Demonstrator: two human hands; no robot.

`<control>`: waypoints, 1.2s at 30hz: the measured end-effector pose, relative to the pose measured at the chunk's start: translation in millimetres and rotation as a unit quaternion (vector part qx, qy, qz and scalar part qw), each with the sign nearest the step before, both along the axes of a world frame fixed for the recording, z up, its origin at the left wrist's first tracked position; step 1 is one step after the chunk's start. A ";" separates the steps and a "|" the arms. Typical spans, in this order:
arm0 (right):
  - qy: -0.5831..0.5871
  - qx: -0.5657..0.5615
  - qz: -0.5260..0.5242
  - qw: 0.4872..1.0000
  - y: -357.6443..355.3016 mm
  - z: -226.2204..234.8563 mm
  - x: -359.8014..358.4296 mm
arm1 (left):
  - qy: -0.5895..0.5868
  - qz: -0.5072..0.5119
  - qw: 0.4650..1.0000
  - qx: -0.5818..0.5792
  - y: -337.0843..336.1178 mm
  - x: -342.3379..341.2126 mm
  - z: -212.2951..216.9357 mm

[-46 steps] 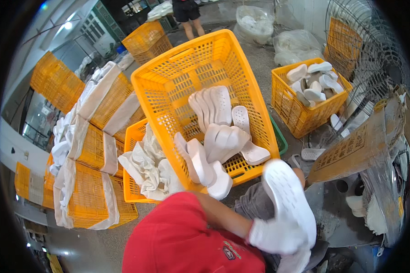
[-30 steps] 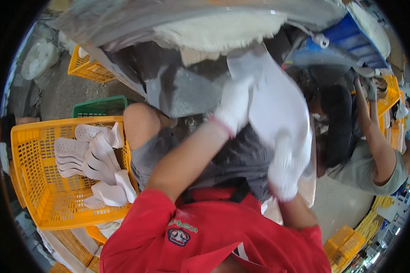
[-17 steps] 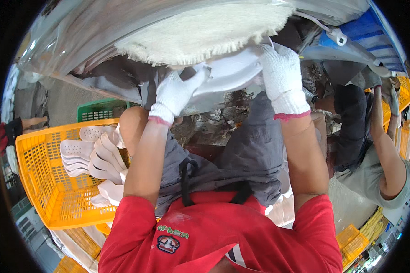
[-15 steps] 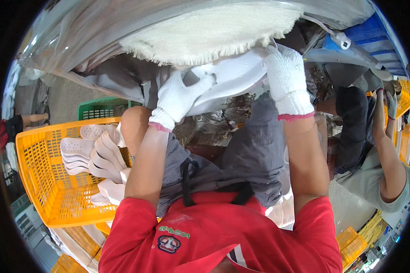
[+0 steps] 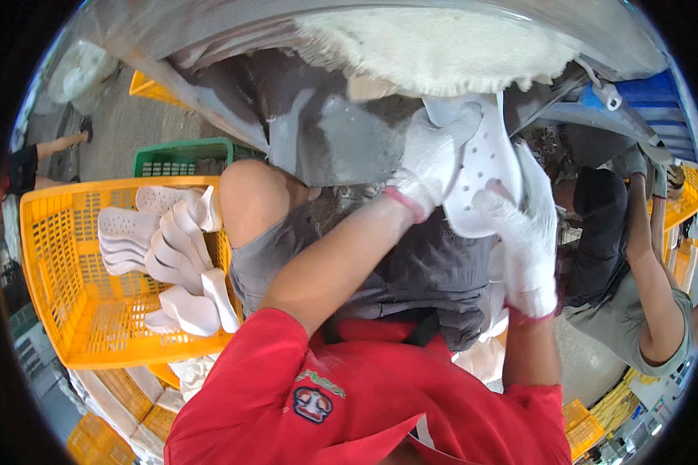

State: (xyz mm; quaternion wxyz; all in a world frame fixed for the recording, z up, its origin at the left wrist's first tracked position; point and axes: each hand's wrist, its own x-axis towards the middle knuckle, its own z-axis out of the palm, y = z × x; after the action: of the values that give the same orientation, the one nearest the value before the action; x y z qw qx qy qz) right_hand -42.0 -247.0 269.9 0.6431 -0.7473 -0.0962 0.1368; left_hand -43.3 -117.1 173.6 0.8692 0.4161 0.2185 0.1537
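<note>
Both my hands wear white knitted gloves with pink cuffs, and between them stands a white perforated shoe insole [image 5: 485, 174]. My left hand [image 5: 434, 159] grips its left side, with the thumb across the upper face. My right hand [image 5: 527, 232] holds the lower right edge, its thumb against the face near the rounded end. The insole's upper end is just below the frayed edge of a white cloth buffing wheel [image 5: 450, 46]; whether they touch, I cannot tell. My fingers behind the insole are hidden.
On my left, a yellow plastic crate [image 5: 93, 306] holds several white insoles [image 5: 174, 248]. Behind it is a green crate [image 5: 182, 149]. A grey metal housing [image 5: 349, 147] surrounds the wheel's underside. To my right sits another person [image 5: 636, 310], close to a yellow crate [image 5: 682, 198].
The insole has turned from lying crosswise to upright, with its perforated face showing. My left hand has moved right, and my right hand has come down to the insole's lower end.
</note>
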 end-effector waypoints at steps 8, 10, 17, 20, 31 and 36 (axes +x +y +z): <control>-0.309 -0.155 -0.086 0.935 -1.3 -54.6 47.8 | 0.156 -0.065 0.985 -0.037 36.5 69.0 -41.8; -0.259 -0.203 -0.083 0.941 6.5 -67.0 70.4 | 0.226 -0.134 0.960 0.094 70.6 51.0 -29.1; -0.384 -0.354 0.056 0.851 42.1 -45.9 111.6 | 0.227 -0.219 0.875 0.368 67.0 -41.2 11.0; -0.067 -0.084 0.012 0.994 42.6 -8.2 58.3 | 0.093 -0.100 0.988 0.076 32.1 -18.1 6.3; -0.412 -0.396 0.286 0.769 9.3 -9.4 -54.9 | -0.069 -0.060 0.920 -0.381 48.8 -43.2 -23.0; -0.446 -0.338 0.143 0.816 76.9 -17.5 -61.7 | -0.273 -0.051 0.955 -0.108 88.8 0.9 -66.1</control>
State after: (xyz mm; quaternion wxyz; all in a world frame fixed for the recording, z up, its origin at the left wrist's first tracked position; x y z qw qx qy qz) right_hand -103.7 -170.1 252.4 0.2095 -0.8747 -0.4260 -0.0973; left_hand -42.3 -28.3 107.5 0.9422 0.2722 -0.0329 0.1926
